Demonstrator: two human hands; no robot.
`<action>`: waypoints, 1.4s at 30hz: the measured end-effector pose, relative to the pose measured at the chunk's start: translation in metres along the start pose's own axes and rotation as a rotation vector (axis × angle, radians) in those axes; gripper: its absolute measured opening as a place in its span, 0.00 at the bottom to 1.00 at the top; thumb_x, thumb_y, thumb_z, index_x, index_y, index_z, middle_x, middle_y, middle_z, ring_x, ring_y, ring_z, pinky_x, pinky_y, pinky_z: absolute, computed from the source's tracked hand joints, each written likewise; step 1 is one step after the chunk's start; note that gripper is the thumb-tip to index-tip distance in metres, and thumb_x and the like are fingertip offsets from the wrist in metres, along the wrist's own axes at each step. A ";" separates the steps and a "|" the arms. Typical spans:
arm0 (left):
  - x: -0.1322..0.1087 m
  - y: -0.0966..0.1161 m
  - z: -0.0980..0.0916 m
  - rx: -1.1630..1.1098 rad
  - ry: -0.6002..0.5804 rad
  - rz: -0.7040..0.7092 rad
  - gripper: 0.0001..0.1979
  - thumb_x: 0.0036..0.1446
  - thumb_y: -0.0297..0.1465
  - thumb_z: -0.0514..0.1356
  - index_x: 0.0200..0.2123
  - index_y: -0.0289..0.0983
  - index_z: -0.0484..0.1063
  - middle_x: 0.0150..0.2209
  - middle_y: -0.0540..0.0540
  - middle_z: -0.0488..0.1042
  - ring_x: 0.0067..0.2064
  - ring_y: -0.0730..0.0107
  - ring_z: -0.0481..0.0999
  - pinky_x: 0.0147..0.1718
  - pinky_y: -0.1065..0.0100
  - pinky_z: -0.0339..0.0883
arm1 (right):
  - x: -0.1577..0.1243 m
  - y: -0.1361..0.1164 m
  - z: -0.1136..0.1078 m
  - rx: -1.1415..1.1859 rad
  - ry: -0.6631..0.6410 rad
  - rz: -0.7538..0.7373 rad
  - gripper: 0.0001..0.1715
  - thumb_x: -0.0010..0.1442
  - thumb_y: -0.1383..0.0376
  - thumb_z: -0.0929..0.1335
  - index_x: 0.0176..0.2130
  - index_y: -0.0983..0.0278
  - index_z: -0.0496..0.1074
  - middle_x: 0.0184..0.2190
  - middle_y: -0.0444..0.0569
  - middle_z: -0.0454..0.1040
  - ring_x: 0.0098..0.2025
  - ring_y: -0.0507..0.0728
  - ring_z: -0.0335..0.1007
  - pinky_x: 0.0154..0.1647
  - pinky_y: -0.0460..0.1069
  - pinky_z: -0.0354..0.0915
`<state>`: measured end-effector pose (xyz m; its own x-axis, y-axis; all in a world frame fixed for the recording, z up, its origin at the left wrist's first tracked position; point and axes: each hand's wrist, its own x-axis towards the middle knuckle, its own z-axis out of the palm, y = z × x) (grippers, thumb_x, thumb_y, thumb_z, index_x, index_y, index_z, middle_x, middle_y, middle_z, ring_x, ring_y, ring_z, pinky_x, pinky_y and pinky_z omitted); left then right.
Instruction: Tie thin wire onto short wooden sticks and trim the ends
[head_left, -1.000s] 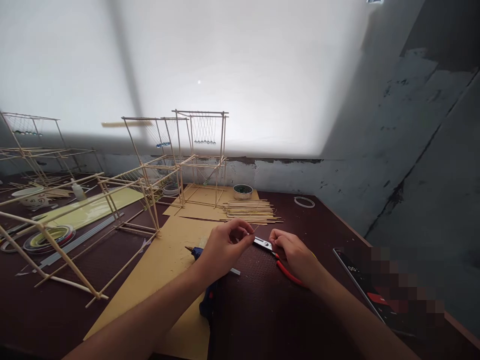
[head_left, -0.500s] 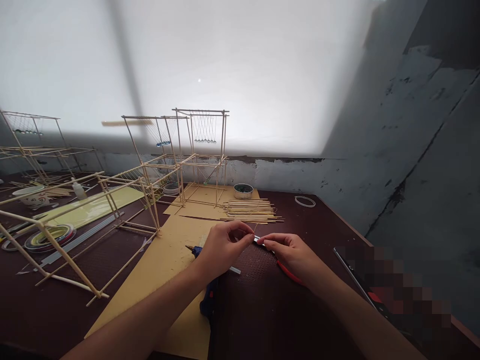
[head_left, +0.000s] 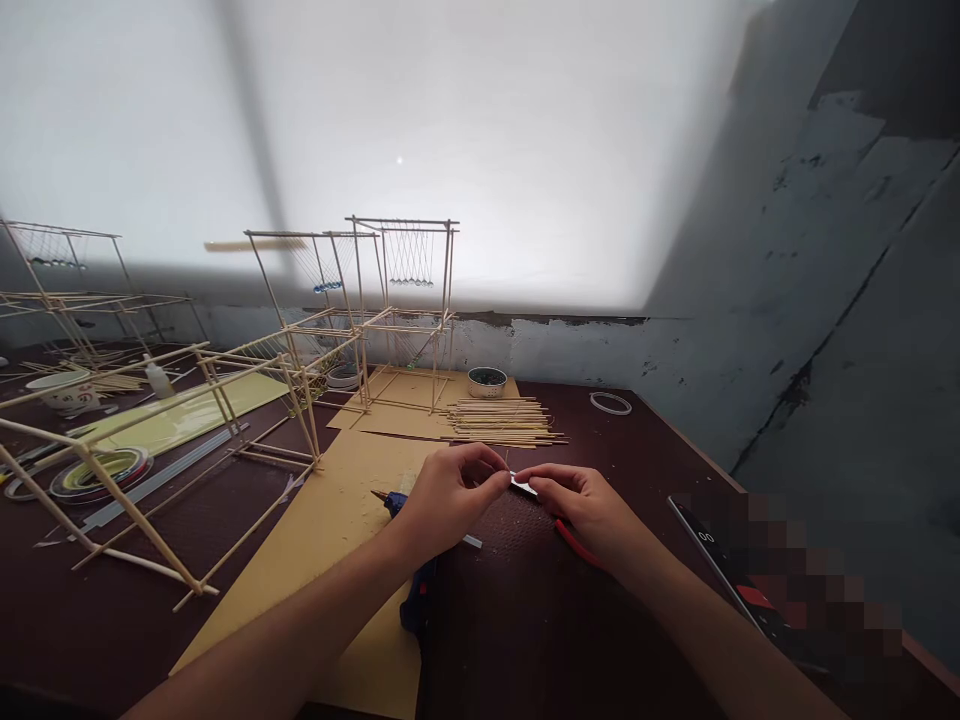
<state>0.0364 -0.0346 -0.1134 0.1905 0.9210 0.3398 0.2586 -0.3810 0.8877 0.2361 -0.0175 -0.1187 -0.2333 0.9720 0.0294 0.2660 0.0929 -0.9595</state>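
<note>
My left hand (head_left: 459,497) and my right hand (head_left: 589,508) meet nearly fingertip to fingertip above the dark tabletop, both closed in a pinch. Whatever they pinch is too small to make out. Under my right hand lie scissors with a red handle (head_left: 579,545); their pale blade (head_left: 523,486) shows between the fingertips. A blue hot glue gun (head_left: 415,605) rests beside my left forearm, partly hidden by it. A short translucent glue stick (head_left: 472,541) sticks out near my left wrist. Just beyond the hands is a bundle of thin wooden sticks (head_left: 502,420).
Wooden stick frames (head_left: 405,315) with hanging glass balls stand at the back and left. A bowl of marbles (head_left: 487,380) sits behind the sticks. Yellow board (head_left: 360,500) covers part of the table. A tape roll (head_left: 610,403) and a phone (head_left: 720,560) lie right.
My right fingertips have shifted slightly left, closer to the left ones. The phone's screen now shows digits. Everything else looks still.
</note>
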 end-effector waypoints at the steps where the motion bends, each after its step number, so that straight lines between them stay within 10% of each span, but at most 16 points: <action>1: 0.000 0.000 0.000 -0.001 -0.002 0.001 0.08 0.58 0.35 0.63 0.34 0.37 0.78 0.31 0.48 0.79 0.34 0.69 0.77 0.31 0.72 0.66 | 0.000 0.000 0.000 0.007 -0.002 -0.002 0.17 0.55 0.56 0.71 0.40 0.62 0.84 0.31 0.48 0.77 0.33 0.55 0.67 0.34 0.49 0.60; 15: -0.002 -0.001 0.004 -0.201 -0.110 -0.055 0.07 0.58 0.33 0.63 0.34 0.35 0.76 0.30 0.45 0.79 0.35 0.66 0.79 0.36 0.68 0.71 | -0.007 -0.009 0.004 0.310 0.005 -0.056 0.28 0.47 0.56 0.80 0.45 0.63 0.77 0.34 0.48 0.77 0.37 0.56 0.73 0.41 0.50 0.68; 42: -0.008 0.001 0.008 0.166 -0.092 0.067 0.08 0.57 0.33 0.62 0.30 0.38 0.80 0.26 0.50 0.78 0.27 0.72 0.72 0.28 0.71 0.61 | -0.011 -0.006 0.009 -0.086 0.003 -0.256 0.12 0.58 0.63 0.72 0.43 0.60 0.73 0.33 0.45 0.74 0.37 0.56 0.70 0.38 0.50 0.68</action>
<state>0.0428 -0.0435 -0.1177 0.2961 0.8847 0.3600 0.3934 -0.4564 0.7981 0.2284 -0.0305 -0.1158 -0.2999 0.9153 0.2690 0.2769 0.3534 -0.8936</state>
